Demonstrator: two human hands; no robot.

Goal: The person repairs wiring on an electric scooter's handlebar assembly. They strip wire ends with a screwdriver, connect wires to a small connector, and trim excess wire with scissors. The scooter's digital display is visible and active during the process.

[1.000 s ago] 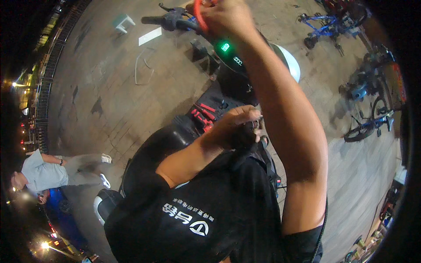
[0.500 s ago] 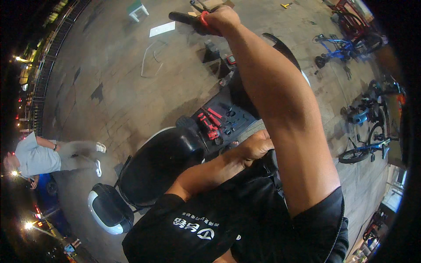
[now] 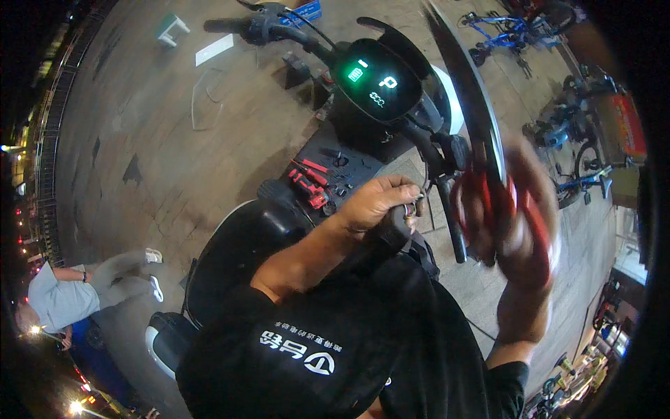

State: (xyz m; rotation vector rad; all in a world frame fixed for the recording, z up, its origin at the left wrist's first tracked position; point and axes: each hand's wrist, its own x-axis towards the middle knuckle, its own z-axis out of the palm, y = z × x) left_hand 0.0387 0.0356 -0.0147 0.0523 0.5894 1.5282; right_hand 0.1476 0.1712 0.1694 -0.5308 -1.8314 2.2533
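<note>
My left hand (image 3: 382, 204) is closed, thumb and fingers pressed on the end of a dark rounded object (image 3: 394, 230). A small shiny metal bit shows at the fingertips. My right hand (image 3: 520, 223) is smeared by motion and closed round the red handles of scissors (image 3: 488, 119), whose long dark blade points up the view, close to the camera. Behind it, a scooter's right handlebar (image 3: 447, 188) runs downward. The lit dashboard (image 3: 380, 80) glows green and white, and the left handlebar grip (image 3: 227, 26) lies at the upper left.
A red power tool (image 3: 307, 188) lies with small parts on the scooter's footboard (image 3: 363, 167). Left of my arm is the black seat (image 3: 237, 244). A person in a grey shirt (image 3: 66, 293) is at the far left. Bicycles (image 3: 502, 35) stand to the right.
My right hand has swung from the left handlebar back toward me on the right, carrying the scissors, uncovering the dashboard. My left hand's fingertips have come into view.
</note>
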